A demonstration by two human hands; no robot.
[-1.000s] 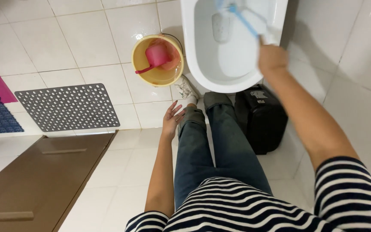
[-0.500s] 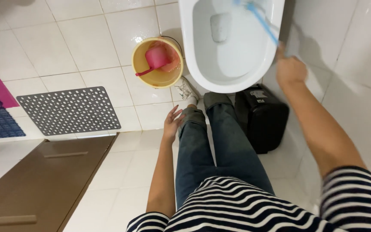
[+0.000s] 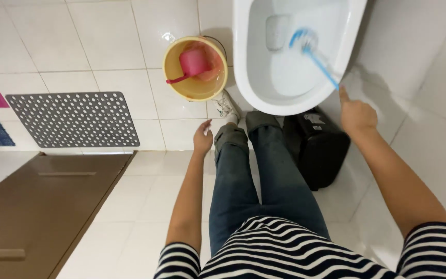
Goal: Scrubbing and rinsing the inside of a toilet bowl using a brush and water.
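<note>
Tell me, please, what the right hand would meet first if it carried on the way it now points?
Probably the toilet rim: the right hand aims along the brush handle into the bowl, though depth is unclear.

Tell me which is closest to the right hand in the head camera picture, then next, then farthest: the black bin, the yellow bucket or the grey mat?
From the right hand:
1. Black bin, just below and to its left, by the toilet.
2. Yellow bucket, past the toilet bowl, to the left.
3. Grey mat, far left on the floor.
</note>
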